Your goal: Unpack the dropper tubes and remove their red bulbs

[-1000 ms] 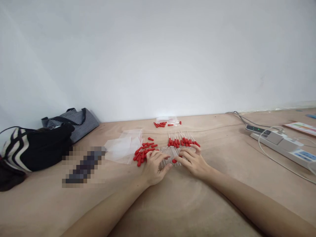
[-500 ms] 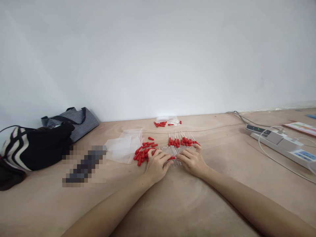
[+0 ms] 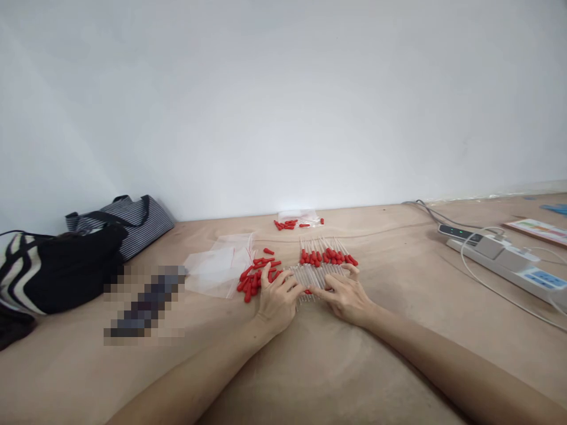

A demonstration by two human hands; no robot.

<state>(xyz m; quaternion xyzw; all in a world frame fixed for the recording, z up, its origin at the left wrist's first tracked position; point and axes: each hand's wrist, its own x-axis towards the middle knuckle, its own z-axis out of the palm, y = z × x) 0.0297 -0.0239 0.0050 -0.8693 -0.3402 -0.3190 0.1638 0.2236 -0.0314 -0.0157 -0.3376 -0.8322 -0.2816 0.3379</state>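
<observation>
Between my two hands is a small red rubber bulb (image 3: 308,291). My left hand (image 3: 278,300) is closed on one end of it, thumb hidden. The index finger of my right hand (image 3: 349,298) reaches across to the other end in a pinch, its thumb mostly out of sight. Under and behind the fingers lies a row of clear dropper tubes (image 3: 312,274). Beyond that row are several droppers fitted with red bulbs (image 3: 330,255), their thin stems pointing away from me. A heap of loose red bulbs (image 3: 253,282) lies left of my left hand.
Clear zip bags (image 3: 215,268) lie left of the heap. Farther back, more red bulbs (image 3: 286,225) rest beside another clear bag (image 3: 296,215). A power strip (image 3: 509,262) with cables is at the right. A striped bag (image 3: 144,227) and a black bag (image 3: 75,268) stand left.
The red bulb between my hands shows less now, more covered by fingers. My right index finger has stretched out toward the left hand. The view has shifted slightly.
</observation>
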